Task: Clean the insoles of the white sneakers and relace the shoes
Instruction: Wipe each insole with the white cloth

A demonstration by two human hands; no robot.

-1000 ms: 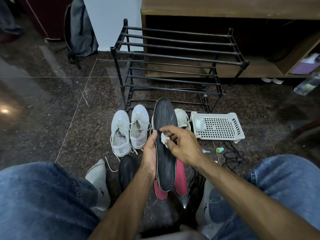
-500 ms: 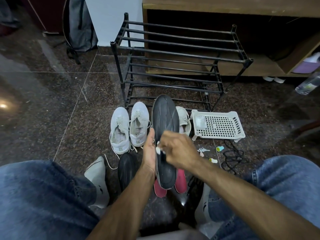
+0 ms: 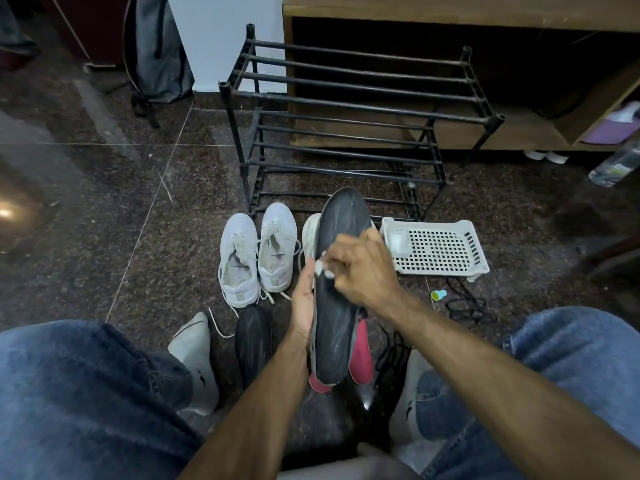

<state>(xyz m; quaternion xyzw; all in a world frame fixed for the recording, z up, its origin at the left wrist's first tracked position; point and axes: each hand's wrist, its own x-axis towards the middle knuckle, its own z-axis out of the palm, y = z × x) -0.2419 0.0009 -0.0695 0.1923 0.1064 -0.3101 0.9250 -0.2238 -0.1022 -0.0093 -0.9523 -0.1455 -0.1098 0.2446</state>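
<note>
Centre of frame: left hand (image 3: pixel 304 306) grips edge of dark insole (image 3: pixel 337 289), held upright; right hand (image 3: pixel 360 268) pinches small white wipe (image 3: pixel 320 268) against its face; white sneakers (image 3: pixel 258 258) on floor, left of insole, laces loose. Risk: one-edge grip lets flexible insole buckle under pressure; wipe may slip from pinch; wet insole may drop onto gritty floor.

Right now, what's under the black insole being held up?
Two pink insoles on the floor and part of a white sneaker show beneath the black insole; the rest is covered.
</note>
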